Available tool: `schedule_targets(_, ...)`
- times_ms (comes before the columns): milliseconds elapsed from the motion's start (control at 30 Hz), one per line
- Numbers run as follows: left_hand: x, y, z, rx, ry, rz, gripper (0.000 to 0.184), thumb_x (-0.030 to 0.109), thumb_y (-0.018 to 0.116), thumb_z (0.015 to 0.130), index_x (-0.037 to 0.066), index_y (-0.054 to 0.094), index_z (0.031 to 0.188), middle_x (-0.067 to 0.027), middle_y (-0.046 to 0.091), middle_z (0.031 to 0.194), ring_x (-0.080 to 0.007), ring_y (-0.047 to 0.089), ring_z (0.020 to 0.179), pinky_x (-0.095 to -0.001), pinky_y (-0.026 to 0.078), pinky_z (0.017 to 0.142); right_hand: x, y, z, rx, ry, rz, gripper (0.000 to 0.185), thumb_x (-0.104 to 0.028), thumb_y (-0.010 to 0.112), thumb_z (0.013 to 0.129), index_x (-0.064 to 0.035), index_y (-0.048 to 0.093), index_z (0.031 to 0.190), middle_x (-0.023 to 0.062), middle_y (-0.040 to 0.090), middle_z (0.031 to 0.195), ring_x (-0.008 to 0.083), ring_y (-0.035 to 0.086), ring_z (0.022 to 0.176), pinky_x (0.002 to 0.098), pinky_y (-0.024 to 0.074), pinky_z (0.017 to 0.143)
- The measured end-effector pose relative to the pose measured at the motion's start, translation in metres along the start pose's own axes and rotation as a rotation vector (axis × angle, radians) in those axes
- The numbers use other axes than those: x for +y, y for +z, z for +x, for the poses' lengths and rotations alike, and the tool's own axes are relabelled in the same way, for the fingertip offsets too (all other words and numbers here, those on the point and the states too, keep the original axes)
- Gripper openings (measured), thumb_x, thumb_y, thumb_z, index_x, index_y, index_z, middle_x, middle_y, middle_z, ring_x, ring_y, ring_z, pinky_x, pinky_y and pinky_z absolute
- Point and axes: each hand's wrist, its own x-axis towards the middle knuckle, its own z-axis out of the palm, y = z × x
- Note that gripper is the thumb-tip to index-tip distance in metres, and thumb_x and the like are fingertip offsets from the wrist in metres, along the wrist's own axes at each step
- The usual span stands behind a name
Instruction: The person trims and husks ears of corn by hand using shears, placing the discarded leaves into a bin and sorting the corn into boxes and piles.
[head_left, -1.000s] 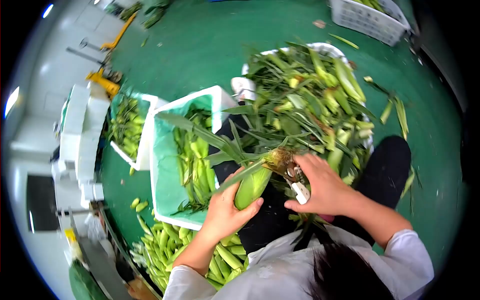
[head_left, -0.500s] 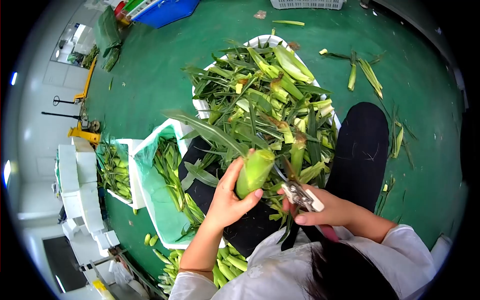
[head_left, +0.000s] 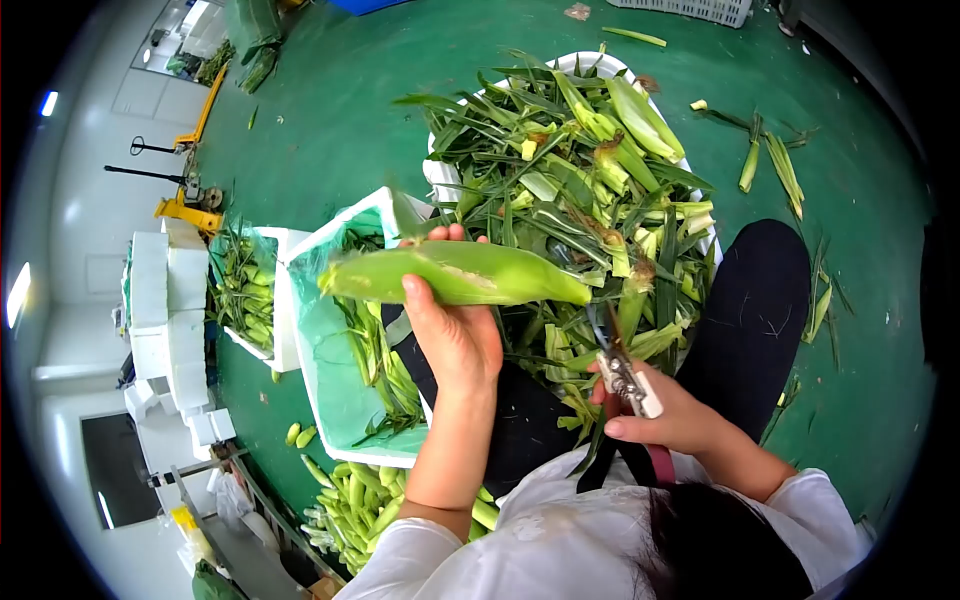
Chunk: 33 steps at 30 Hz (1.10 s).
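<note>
My left hand [head_left: 462,345] is wrapped round a green ear of corn [head_left: 465,273] still in its husk. The ear lies sideways, its narrow end towards the left and its pale stem end towards the right. Pruning shears [head_left: 626,378] with light handles are gripped in my right hand [head_left: 668,412]. Their dark blades point up, just below and right of the ear's stem end; whether they touch it I cannot tell. Beneath and beyond both hands is a heap of cut corn leaves and husks [head_left: 560,175] in a white tub [head_left: 438,172].
A white box [head_left: 310,345] lined with green plastic holds corn on the left, beside another box of corn [head_left: 258,300]. Several trimmed ears [head_left: 365,505] are piled at lower left. Leaf scraps [head_left: 785,172] litter the green floor. A yellow pallet jack [head_left: 190,213] stands further left.
The ear has swung from pointing towards me to lying sideways, with my left hand turned under it. The shears stay near its stem end. The whole view has shifted slightly.
</note>
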Motion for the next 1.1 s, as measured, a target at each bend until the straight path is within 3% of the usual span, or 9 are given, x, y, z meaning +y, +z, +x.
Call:
schedule_targets(267, -0.024, 0.010, -0.047, 0.233, 0.097, 0.020, 0.055, 0.049, 0.046, 0.100, 0.002, 0.043, 0.128, -0.0131, 0.048, 0.132, -0.0268, 0.048, 0.124, -0.0451, 0.037, 0.109, 0.005, 0.013, 0.057, 0.278, -0.211, -0.104, 0.058, -0.017, 0.077, 0.079, -0.0020, 0.050, 0.127, 0.0028, 0.057, 0.097, 0.0103, 0.054, 0.087, 0.0261, 0.0448, 0.079)
schedule_targets(400, -0.003, -0.012, -0.025, 0.389, -0.286, -0.218, 0.058, 0.054, 0.043, 0.099, 0.002, 0.048, 0.124, -0.0138, 0.056, 0.125, -0.0260, 0.052, 0.119, -0.0415, 0.038, 0.108, 0.008, 0.011, 0.052, 0.113, -0.241, -0.137, 0.047, -0.019, 0.078, 0.076, -0.0005, 0.056, 0.113, 0.0043, 0.060, 0.075, 0.0104, 0.057, 0.063, 0.0236, 0.0472, 0.058)
schedule_targets(433, 0.002, -0.019, -0.017, 0.431, -0.384, -0.299, 0.056, 0.052, 0.047, 0.098, 0.001, 0.049, 0.122, -0.0134, 0.058, 0.116, -0.0272, 0.055, 0.110, -0.0384, 0.043, 0.102, -0.011, 0.006, 0.039, -0.111, 0.012, 0.034, 0.042, -0.018, 0.076, 0.079, -0.0012, 0.056, 0.111, 0.0032, 0.062, 0.080, 0.0093, 0.057, 0.062, 0.0237, 0.0467, 0.056)
schedule_targets(533, 0.014, -0.036, -0.016, -0.012, -0.857, -1.173, 0.051, 0.046, 0.045, 0.100, 0.000, 0.051, 0.119, -0.0087, 0.051, 0.086, -0.0209, 0.052, 0.075, -0.0335, 0.047, 0.070, -0.009, 0.016, 0.006, -0.382, 0.176, 0.468, 0.063, -0.035, 0.079, 0.068, 0.0093, 0.054, 0.105, 0.0103, 0.059, 0.069, 0.0187, 0.058, 0.059, 0.0302, 0.0462, 0.052)
schedule_targets(633, 0.011, -0.059, -0.025, -0.225, -0.589, -0.981, 0.052, 0.052, 0.040, 0.099, 0.007, 0.053, 0.120, -0.0085, 0.055, 0.085, -0.0205, 0.051, 0.072, -0.0388, 0.046, 0.065, -0.005, -0.015, 0.015, -0.577, -0.114, 0.485, 0.072, -0.042, 0.079, 0.066, 0.0107, 0.052, 0.107, 0.0116, 0.057, 0.072, 0.0224, 0.057, 0.060, 0.0343, 0.0498, 0.060)
schedule_targets(700, 0.061, -0.007, -0.035, 0.149, -0.797, -0.529, 0.067, 0.067, 0.039, 0.092, 0.022, 0.043, 0.141, -0.0129, 0.058, 0.110, -0.0238, 0.051, 0.085, -0.0384, 0.042, 0.063, -0.033, -0.008, 0.033, -0.382, -0.231, 0.357, 0.077, -0.049, 0.076, 0.069, 0.0075, 0.050, 0.115, 0.0117, 0.058, 0.082, 0.0247, 0.060, 0.073, 0.0403, 0.0511, 0.073)
schedule_targets(800, 0.029, -0.082, -0.062, -0.260, -0.819, -0.804, 0.083, 0.077, 0.043, 0.084, 0.026, 0.032, 0.149, -0.0086, 0.053, 0.116, -0.0193, 0.047, 0.084, -0.0277, 0.034, 0.063, -0.044, -0.005, 0.057, 0.148, -0.123, 0.452, 0.049, -0.046, 0.059, 0.088, -0.0037, 0.055, 0.111, 0.0088, 0.063, 0.094, 0.0227, 0.061, 0.093, 0.0393, 0.0478, 0.084)
schedule_targets(967, 0.053, -0.090, -0.077, 0.121, -0.526, -0.047, 0.082, 0.069, 0.057, 0.084, 0.008, 0.044, 0.137, -0.0108, 0.058, 0.114, -0.0268, 0.060, 0.103, -0.0435, 0.055, 0.082, -0.005, 0.029, 0.041, 0.193, 0.347, 0.141, 0.044, -0.017, 0.070, 0.084, -0.0050, 0.053, 0.123, 0.0103, 0.062, 0.110, 0.0211, 0.060, 0.100, 0.0365, 0.0479, 0.088)
schedule_targets(1100, 0.048, -0.100, -0.087, -0.030, -0.619, 0.106, 0.074, 0.043, 0.076, 0.080, 0.004, 0.044, 0.134, -0.0112, 0.059, 0.116, -0.0245, 0.060, 0.105, -0.0442, 0.055, 0.083, -0.010, 0.065, 0.057, 0.115, -0.066, -0.115, 0.052, -0.006, 0.071, 0.084, -0.0032, 0.048, 0.131, 0.0104, 0.058, 0.125, 0.0132, 0.057, 0.094, 0.0272, 0.0505, 0.079)
